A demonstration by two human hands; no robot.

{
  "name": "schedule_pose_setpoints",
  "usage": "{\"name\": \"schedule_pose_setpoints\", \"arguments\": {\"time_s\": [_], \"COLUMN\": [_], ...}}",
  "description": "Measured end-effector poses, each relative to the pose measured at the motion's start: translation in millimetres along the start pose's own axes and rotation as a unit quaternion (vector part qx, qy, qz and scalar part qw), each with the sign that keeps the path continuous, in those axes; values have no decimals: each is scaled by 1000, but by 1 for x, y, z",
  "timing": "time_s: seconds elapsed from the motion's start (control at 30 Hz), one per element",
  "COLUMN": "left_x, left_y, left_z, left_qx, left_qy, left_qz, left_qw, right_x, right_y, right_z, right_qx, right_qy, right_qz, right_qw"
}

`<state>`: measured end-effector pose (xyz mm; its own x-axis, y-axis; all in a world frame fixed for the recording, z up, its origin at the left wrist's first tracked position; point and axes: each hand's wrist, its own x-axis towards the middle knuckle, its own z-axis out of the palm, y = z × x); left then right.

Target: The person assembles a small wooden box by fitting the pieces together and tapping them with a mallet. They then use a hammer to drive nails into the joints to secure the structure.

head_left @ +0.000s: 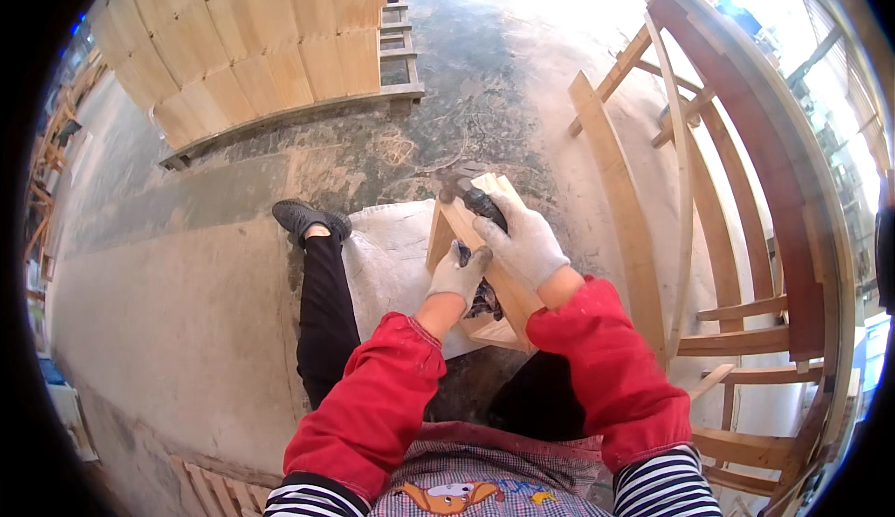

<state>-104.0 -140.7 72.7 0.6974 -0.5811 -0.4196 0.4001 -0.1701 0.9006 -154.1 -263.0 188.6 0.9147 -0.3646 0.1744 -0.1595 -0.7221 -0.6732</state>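
A pale wooden box (508,286), open in the middle, stands tilted between my legs. My right hand (524,242), in a whitish glove, is wrapped round a black-handled tool (485,209) at the box's far end. The tool's greyish head is blurred. My left hand (458,275), gloved too, is closed against the near left side of the box, its fingers curled at the wood. Something dark shows at its fingertips; I cannot tell whether it is glove or an object. Inside the box, below my left hand, lies a dark crumpled-looking thing (485,303).
A whitish sheet (387,251) lies on the concrete floor under the box, beside my outstretched left leg (323,321). Stacked wooden panels (252,41) rest on a pallet (401,88) at far left. Long boards (620,191) lean by a wooden rack (746,340) on the right.
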Motion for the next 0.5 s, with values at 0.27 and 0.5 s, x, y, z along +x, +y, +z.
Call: {"name": "schedule_pose_setpoints", "arguments": {"time_s": [0.27,0.5], "left_x": [-4,-2], "left_y": [-7,-16], "left_z": [5,-5], "left_qx": [-103,-103], "left_qy": [14,22], "left_qz": [18,-4], "left_qw": [994,994], "right_x": [-2,14], "right_y": [-25,-16], "right_z": [-7,-19], "right_qx": [175,25], "right_qy": [106,18], "right_qz": [27,60], "right_qw": [979,998]}}
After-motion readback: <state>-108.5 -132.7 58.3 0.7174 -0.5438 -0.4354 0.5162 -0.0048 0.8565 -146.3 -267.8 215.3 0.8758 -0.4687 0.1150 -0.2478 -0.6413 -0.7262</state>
